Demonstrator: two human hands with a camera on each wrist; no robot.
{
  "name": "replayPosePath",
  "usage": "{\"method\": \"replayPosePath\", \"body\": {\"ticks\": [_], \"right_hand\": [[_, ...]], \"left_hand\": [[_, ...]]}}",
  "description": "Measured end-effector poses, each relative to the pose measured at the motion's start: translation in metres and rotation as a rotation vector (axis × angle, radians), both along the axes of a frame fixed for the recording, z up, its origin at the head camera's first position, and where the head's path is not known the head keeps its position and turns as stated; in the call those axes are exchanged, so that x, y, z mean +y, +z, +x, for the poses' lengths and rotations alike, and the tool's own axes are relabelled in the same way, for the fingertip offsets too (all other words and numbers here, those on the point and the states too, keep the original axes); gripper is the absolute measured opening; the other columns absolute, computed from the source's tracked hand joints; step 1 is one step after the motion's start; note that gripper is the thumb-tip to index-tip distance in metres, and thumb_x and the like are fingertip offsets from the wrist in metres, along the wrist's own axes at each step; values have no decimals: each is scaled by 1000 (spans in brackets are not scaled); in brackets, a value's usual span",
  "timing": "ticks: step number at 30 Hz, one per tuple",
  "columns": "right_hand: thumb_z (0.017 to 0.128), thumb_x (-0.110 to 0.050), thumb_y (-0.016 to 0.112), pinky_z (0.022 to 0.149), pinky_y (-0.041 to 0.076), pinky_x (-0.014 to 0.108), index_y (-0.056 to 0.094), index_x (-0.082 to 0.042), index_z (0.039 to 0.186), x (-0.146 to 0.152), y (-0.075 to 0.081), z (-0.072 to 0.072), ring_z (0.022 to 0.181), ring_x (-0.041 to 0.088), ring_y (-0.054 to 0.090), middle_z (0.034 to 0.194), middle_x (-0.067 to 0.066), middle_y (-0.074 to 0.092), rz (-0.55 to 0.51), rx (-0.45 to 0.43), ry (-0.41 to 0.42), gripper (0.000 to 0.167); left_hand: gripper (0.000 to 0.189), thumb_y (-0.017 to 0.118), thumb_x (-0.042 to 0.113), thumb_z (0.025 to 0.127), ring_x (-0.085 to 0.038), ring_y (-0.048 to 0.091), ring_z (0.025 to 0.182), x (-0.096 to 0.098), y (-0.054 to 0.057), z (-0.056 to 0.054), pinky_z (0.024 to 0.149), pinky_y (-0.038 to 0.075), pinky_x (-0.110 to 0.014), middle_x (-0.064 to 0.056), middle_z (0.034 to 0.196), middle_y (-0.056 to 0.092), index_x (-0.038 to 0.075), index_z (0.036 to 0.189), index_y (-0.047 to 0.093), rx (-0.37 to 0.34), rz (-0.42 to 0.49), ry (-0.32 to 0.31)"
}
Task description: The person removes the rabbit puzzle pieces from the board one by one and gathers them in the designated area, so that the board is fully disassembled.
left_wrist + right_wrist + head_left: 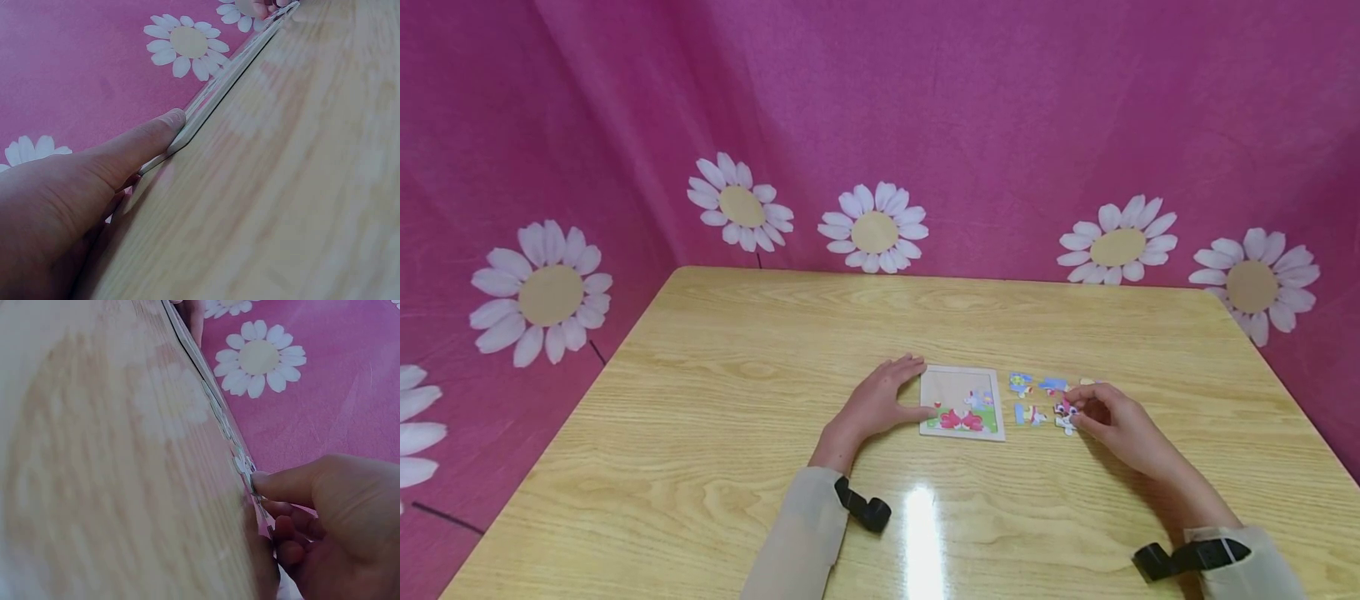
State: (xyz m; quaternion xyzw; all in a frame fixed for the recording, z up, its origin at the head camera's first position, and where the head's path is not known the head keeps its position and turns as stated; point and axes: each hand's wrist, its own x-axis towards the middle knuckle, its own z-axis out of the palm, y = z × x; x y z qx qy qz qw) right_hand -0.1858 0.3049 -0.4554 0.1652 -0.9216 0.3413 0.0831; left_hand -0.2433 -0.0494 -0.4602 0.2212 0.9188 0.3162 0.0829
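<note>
A square jigsaw puzzle board (958, 379) with a pale raised rim lies flat on the table. Fitted pieces with red and green print (966, 419) fill its lower part, and a light blue piece (979, 399) sits above them at the right. My left hand (874, 402) rests along the board's left side, its thumb (172, 119) lying over the rim and its fingers reaching the far left corner. To the right of the board, my right hand (1116, 421) pinches a puzzle piece (1065, 410) with pink and white print between thumb and fingertips, at table height. The curled fingers partly hide it.
Several loose puzzle pieces lie between the board and my right hand, among them a blue and yellow piece (1020, 382), a blue piece (1052, 385) and a lower piece (1030, 415). The wooden table (700, 375) meets a pink flowered cloth (985, 167) behind.
</note>
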Motion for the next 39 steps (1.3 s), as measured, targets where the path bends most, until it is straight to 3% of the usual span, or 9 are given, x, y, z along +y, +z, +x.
{"method": "replayPosePath", "body": {"ticks": [9, 15, 28, 39], "right_hand": [[84, 8, 68, 64, 41, 12, 65, 3, 106, 3, 0, -1, 80, -10, 45, 99, 14, 65, 18, 35, 40, 22], [84, 9, 68, 58, 42, 15, 62, 2, 107, 1, 1, -2, 76, -6, 46, 99, 15, 63, -46, 63, 62, 25], [86, 0, 71, 59, 42, 16, 65, -2, 106, -45, 5, -17, 74, -2, 47, 93, 9, 61, -101, -14, 163, 21], [90, -6, 69, 68, 42, 19, 66, -5, 115, -79, 5, -33, 82, 9, 48, 100, 6, 62, -16, -92, 229, 25]], "left_hand": [[80, 75, 50, 82, -17, 26, 151, 1, 1, 0, 126, 20, -37, 0, 160, 35, 19, 148, 44, 1, -1, -1], [79, 75, 49, 82, -18, 26, 151, 0, 2, 1, 126, 21, -38, -1, 160, 35, 18, 148, 44, 1, 8, -4], [79, 74, 50, 82, -17, 25, 152, -1, 1, 1, 126, 20, -39, 1, 160, 34, 20, 148, 44, -14, 10, 5], [80, 74, 51, 82, -15, 25, 152, 0, 2, 0, 127, 19, -35, 1, 160, 35, 20, 149, 44, -10, -9, -2]]}}
